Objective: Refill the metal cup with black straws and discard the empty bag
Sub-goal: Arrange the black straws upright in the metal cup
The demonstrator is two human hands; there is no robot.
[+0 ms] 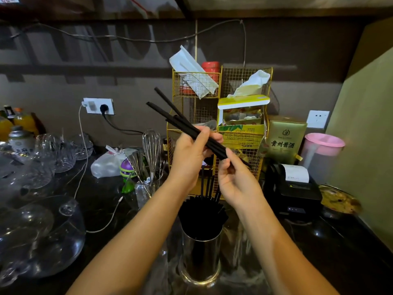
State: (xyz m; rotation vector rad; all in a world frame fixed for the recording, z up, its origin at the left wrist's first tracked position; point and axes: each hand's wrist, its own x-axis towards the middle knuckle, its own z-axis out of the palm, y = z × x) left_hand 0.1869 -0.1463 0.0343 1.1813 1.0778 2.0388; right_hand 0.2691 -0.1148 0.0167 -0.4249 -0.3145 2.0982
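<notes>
A small bundle of black straws (191, 128) is up in the air, slanting from upper left down to lower right above the metal cup (201, 256), which stands on the dark counter (102, 201) already packed with straws. Left hand (189, 154) is wrapped around the bundle's middle. Right hand (236, 177) pinches its lower end between thumb and fingers. Behind them: gold wire rack (240, 81), whisk (151, 145) to the left.

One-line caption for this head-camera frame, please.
Both hands, left and right, hold a small bundle of black straws above a metal cup already packed with straws, before a gold wire rack.
</notes>
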